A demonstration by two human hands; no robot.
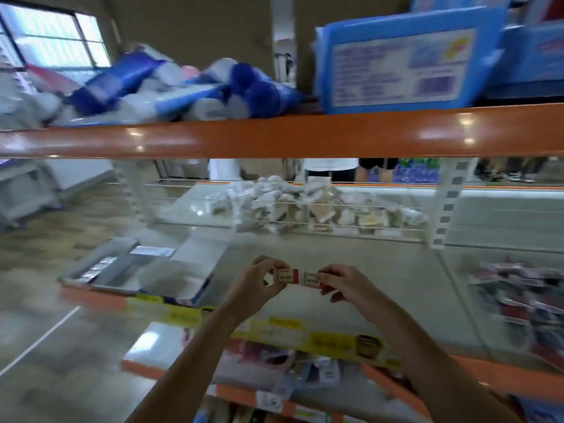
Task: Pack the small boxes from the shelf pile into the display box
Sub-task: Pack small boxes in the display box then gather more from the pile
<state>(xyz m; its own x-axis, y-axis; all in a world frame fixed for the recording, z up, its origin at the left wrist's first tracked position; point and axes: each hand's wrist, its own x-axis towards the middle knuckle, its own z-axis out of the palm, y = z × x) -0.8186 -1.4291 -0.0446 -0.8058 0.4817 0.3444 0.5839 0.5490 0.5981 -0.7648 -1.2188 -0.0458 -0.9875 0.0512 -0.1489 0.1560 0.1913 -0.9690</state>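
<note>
Two small white-and-red boxes [297, 276] are held end to end above the front of the middle shelf. My left hand [259, 279] pinches the left box and my right hand [341, 285] pinches the right one. The pile of small white boxes [305, 206] lies at the back of the same shelf, behind thin wire rails. An open display box [137, 273] with its lid flap raised sits at the shelf's left front, left of my hands, with some small packs inside at its left end.
An orange shelf beam [305, 132] crosses above, carrying blue and white bottles [183, 90] and a blue pack [406, 62]. A clear divider [457, 270] fences off dark red packets [525, 300] at the right. Yellow price strips [274, 328] line the shelf edge.
</note>
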